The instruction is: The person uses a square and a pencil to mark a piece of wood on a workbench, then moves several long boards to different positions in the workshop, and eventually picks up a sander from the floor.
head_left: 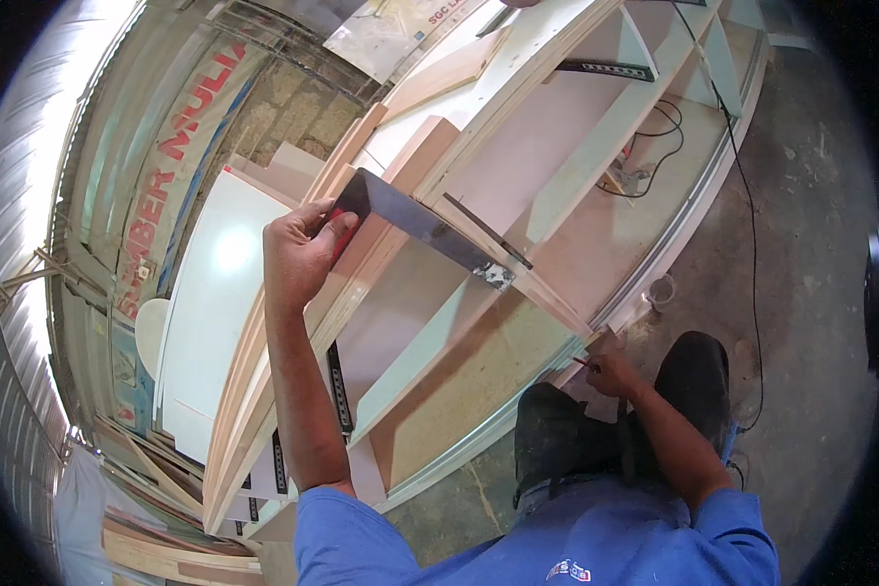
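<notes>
The left hand (301, 242) has its fingers bent and closed on the red part of a dark flat strip (425, 225), with the thumb on the near side; this strip lies slantwise over the wooden cabinet frame (557, 311), its worn pale end toward the middle of the frame. The right hand (611, 375) has its fingers pinched around a thin red stick (580, 361), just beside the cabinet's near corner; whether its tip touches the wood, I cannot tell. Because the strip is gripped only at one end, a small turn of the left wrist could make the far end swing or slip into the open compartment. The black rail (488, 231) is near the strip and could be knocked, if it is loose. The arms reach far apart, so a pull by one could disturb the other. About edges: the long curved rim (693, 210) runs close by the knees, which leaves little room for the right elbow to go inward. A clear cup (660, 290) stands near this rim, and the black cable (752, 254) hangs over it to the floor (811, 293), so a foot could catch there.
</notes>
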The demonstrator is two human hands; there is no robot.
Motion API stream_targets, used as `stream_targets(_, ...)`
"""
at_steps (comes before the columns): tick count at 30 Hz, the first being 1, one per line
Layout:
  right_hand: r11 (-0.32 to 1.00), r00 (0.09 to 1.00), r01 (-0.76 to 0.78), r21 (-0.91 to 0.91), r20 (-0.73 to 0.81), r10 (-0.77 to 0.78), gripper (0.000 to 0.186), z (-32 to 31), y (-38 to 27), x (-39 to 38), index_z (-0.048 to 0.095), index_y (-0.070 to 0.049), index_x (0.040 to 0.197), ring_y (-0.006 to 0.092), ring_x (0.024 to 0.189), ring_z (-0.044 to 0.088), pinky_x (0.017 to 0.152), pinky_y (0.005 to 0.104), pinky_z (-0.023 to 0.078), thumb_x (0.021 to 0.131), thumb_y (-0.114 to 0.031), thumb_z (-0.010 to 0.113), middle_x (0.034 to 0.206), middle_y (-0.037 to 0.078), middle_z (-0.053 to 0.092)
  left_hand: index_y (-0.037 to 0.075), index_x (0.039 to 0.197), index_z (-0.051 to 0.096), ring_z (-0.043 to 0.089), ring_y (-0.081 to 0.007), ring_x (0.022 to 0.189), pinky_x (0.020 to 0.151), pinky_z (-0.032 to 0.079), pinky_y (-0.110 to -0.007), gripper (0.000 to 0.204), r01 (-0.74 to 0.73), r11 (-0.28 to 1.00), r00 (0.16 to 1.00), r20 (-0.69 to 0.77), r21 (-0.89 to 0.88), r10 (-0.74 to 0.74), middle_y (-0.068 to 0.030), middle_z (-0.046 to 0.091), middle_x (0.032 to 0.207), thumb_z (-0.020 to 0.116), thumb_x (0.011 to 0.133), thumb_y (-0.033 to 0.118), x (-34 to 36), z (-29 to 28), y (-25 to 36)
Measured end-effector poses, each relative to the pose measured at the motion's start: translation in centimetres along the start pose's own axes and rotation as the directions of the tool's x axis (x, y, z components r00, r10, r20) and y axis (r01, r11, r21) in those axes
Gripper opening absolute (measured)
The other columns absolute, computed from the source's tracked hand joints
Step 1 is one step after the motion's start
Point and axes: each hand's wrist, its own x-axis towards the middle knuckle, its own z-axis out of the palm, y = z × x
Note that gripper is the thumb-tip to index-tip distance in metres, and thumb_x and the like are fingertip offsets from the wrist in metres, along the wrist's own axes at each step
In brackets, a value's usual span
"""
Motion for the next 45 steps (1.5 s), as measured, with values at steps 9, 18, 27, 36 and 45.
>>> stream_targets(9,0.998,0.996,-0.050,0.047,0.073,0.046,0.029,0.0,-0.4,-0.1,0.070,0.001,0.094,0.0401,0.081,0.069,0.073,0.0483,0.054,0.079,-0.024,0.069,0.085,0.023,0.070,-0.002,0.106,0.077,0.063,-0.0058,0.072,0.065,0.051,-0.025,0.022,-0.021,1.000,0.999,-0.038,-0.009,0.020,-0.0054,0.076,0.082,0.077,0.088,0.010,-0.1,0.0,-0.8)
stream_targets(18,0.996,0.986,-0.064,-0.056,0.154,0.072,0.030,0.3,-0.3,0.1,0.071,0.001,0.097,0.0416,0.086,0.069,0.077,0.0498,0.054,0.081,-0.023,0.069,0.090,0.025,0.070,-0.002,0.109,0.077,0.063,-0.0058,0.072,0.065,0.051,-0.025,0.025,-0.009,1.000,0.999,-0.047,-0.027,0.008,-0.0048,0.076,0.083,0.079,0.088,0.011,-0.1,0.2,-0.5)
stream_targets(27,0.997,0.994,0.028,-0.073,0.110,-0.020,0.024,1.0,0.8,0.3,0.072,-0.001,0.096,0.0407,0.087,0.069,0.078,0.0484,0.054,0.080,-0.018,0.072,0.089,0.023,0.070,-0.004,0.113,0.075,0.064,-0.0075,0.073,0.067,0.053,-0.026,0.030,-0.017,0.998,0.998,-0.052,0.056,0.020,-0.0081,0.077,0.084,0.078,0.088,0.013,0.2,0.3,-0.4)
stream_targets(36,0.919,0.985,-0.173,0.354,0.065,0.160,0.030,-5.1,-6.1,1.0,0.070,0.000,0.087,0.0225,0.067,0.063,0.065,0.0402,0.051,0.090,-0.030,0.070,0.073,0.011,0.064,-0.002,0.113,0.075,0.064,-0.0081,0.077,0.072,0.053,-0.026,0.026,-0.039,0.987,0.996,-0.068,0.154,0.050,-0.0056,0.075,0.088,0.074,0.091,0.012,-0.2,0.4,-0.9)
stream_targets(45,0.494,0.919,0.359,0.792,-0.393,-0.038,0.038,-17.1,-20.3,4.0,0.055,-0.005,0.082,0.0079,0.061,0.046,0.059,0.0271,0.040,0.107,-0.032,0.048,0.065,-0.004,0.045,0.000,0.116,0.074,0.073,-0.0188,0.077,0.072,0.055,-0.033,0.034,-0.043,0.983,0.993,-0.099,0.178,0.061,-0.0195,0.076,0.093,0.079,0.086,0.017,-1.0,0.3,0.4)
